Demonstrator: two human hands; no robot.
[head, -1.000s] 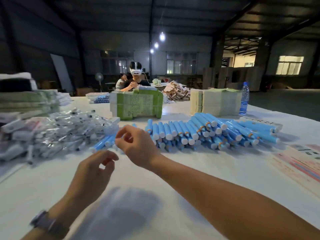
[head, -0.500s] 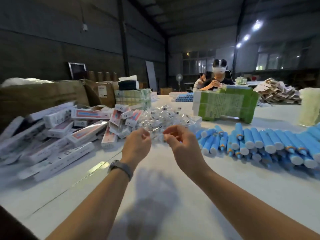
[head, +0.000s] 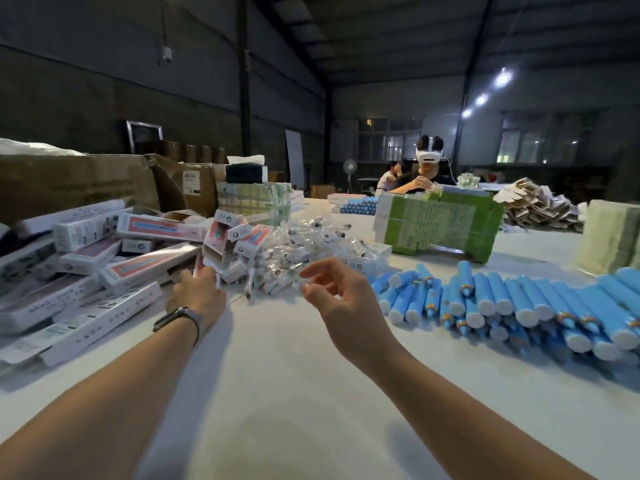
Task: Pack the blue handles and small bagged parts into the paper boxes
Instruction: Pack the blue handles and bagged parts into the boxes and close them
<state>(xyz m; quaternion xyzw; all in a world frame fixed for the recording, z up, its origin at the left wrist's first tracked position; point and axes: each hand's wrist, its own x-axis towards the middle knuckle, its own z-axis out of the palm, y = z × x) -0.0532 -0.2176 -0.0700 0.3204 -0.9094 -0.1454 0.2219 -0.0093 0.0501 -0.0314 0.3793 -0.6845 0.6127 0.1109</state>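
Leftmost, white-and-pink paper boxes (head: 114,268) lie heaped; the left hand (head: 195,294) pinches one upright box (head: 216,249) by its lower end. Clear small bagged parts (head: 311,247) pile at centre, just beyond the empty, loosely curled right hand (head: 341,296), which is nearer the blue cylindrical handles (head: 519,303) at right, ends toward the viewer.

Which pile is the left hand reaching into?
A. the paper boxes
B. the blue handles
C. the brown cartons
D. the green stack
A: the left hand grips an open-ended paper box at the edge of the box pile, while the blue handles lie across the table by the empty right hand.
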